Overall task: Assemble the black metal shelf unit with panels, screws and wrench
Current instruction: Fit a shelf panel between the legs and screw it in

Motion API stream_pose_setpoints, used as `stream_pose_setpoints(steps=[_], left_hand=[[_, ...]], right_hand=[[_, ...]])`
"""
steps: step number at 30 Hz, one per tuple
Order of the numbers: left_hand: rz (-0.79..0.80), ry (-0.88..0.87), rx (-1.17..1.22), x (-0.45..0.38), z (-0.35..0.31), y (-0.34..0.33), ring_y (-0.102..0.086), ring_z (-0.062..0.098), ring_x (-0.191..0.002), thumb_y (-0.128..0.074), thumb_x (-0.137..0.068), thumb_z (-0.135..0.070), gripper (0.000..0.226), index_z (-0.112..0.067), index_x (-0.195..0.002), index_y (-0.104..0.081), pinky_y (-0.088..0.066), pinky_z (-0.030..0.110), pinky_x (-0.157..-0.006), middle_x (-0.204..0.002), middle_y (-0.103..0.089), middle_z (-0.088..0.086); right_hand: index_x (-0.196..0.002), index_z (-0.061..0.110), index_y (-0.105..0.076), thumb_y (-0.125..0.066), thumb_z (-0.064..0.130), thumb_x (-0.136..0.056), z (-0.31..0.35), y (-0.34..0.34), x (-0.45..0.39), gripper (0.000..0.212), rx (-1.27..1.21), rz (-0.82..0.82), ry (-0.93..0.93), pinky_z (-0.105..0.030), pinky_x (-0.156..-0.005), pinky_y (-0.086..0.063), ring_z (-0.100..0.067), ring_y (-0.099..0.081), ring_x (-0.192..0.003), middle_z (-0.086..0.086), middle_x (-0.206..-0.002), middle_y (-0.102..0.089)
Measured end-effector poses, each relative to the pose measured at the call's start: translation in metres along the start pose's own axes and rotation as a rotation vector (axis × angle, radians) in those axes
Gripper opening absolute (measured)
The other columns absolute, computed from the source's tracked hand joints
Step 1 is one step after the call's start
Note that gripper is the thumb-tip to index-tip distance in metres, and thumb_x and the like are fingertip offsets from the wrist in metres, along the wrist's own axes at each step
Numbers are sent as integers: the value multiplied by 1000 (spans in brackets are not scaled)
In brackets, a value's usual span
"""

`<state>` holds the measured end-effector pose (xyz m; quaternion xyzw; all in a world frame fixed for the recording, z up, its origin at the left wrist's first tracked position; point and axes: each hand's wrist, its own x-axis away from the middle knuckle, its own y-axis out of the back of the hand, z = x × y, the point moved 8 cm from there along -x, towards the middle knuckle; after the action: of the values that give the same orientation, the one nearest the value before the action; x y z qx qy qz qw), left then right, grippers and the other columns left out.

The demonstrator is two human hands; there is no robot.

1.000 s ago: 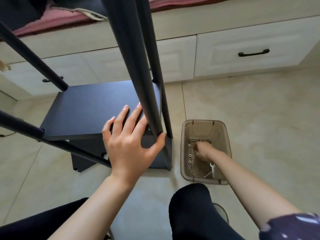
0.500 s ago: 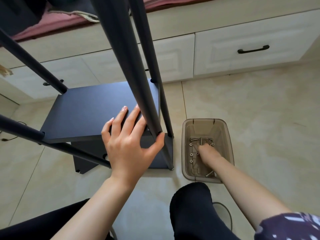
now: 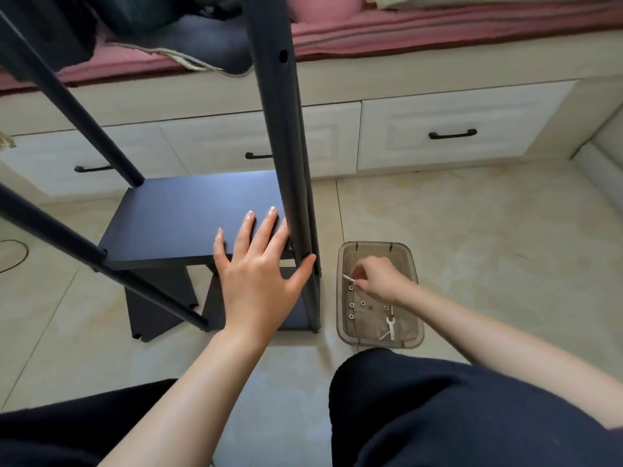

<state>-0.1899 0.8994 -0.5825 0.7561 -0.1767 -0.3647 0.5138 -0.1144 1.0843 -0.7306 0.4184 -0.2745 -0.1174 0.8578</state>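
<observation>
The black shelf frame stands on the tiled floor, its near right post (image 3: pixel 286 136) rising past the camera. A black shelf panel (image 3: pixel 188 220) sits between the posts. My left hand (image 3: pixel 259 267) rests flat on the panel's near right corner, fingers spread, thumb against the post. My right hand (image 3: pixel 377 276) hovers over the clear brown plastic bin (image 3: pixel 414 264) and pinches a silver screw (image 3: pixel 349 278) above it. Several nuts (image 3: pixel 351 305) and a small flat wrench (image 3: pixel 391 326) lie on the bin's bottom.
Loose black panels (image 3: pixel 158 305) lie on the floor under the shelf. White drawers with black handles (image 3: pixel 451 133) run along the back under a pink-cushioned bench. A thin cable (image 3: pixel 15 254) curls at the far left. My knees in dark trousers fill the bottom edge.
My right hand has come up out of the bin bottom with a screw pinched in its fingers. The left hand stays on the panel. The camera has tilted upward.
</observation>
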Motion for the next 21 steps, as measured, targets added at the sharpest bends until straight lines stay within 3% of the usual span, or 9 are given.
stream_pose_setpoints(steps=[3,6,9,13,15,17,19,21], left_hand=[[112,83,38,0,-1,-1,-14,17,-155,-53,-94,-59,62,-35,-150,-45,6,58,-119,-163,-31,-11],[175,127,63,4,-2,2,-7,14,-156,-55,-97,-52,64,-36,-155,-33,7,59,-119,-166,-22,-11],[216,117,57,9,-4,5,-1,12,-156,-55,-99,-42,68,-35,-159,-24,7,59,-120,-168,-14,-11],[104,156,259,12,-5,14,-14,16,-155,-58,-97,-23,56,-23,-151,-46,9,46,-123,-163,-32,-3],[-14,218,438,17,-2,22,-33,19,-149,-60,-94,-10,40,-13,-134,-63,-2,40,-125,-149,-54,2],[-198,280,646,27,3,34,-54,22,-131,-62,-92,0,25,-9,-111,-74,-26,29,-119,-119,-71,2],[-312,337,745,38,6,40,-58,18,-107,-62,-90,-2,17,-15,-91,-74,-39,14,-96,-94,-68,-9],[-281,521,865,49,15,26,-56,18,-95,-63,-90,-5,20,-22,-80,-70,-44,20,-83,-83,-65,-12]], right_hand=[[-114,9,-70,-64,15,-92,45,44,27,24,-59,-22,90,-31,-85,-54,-20,-67,-97,-6,-109,-71],[-111,8,-73,-64,12,-91,80,80,57,22,-90,9,117,-22,-72,-51,-10,-66,-75,-3,-92,-73],[-103,6,-74,-65,8,-89,101,101,86,17,-191,31,96,-25,-71,-58,-7,-66,-63,-2,-75,-72],[-101,5,-71,-65,7,-90,114,102,110,13,-296,40,39,-23,-67,-60,-10,-68,-62,-8,-77,-73],[-104,4,-71,-64,6,-90,114,95,114,15,-354,9,17,-23,-65,-60,-9,-65,-57,-6,-73,-71],[-104,8,-71,-65,8,-90,111,90,116,16,-354,-34,9,-33,-73,-62,-11,-66,-60,-4,-72,-70],[-104,13,-72,-65,11,-91,109,87,116,15,-333,-58,27,-43,-79,-61,-15,-67,-66,-4,-74,-71],[-103,16,-72,-65,13,-91,109,88,114,14,-319,-71,63,-44,-78,-60,-14,-67,-70,-3,-77,-71]])
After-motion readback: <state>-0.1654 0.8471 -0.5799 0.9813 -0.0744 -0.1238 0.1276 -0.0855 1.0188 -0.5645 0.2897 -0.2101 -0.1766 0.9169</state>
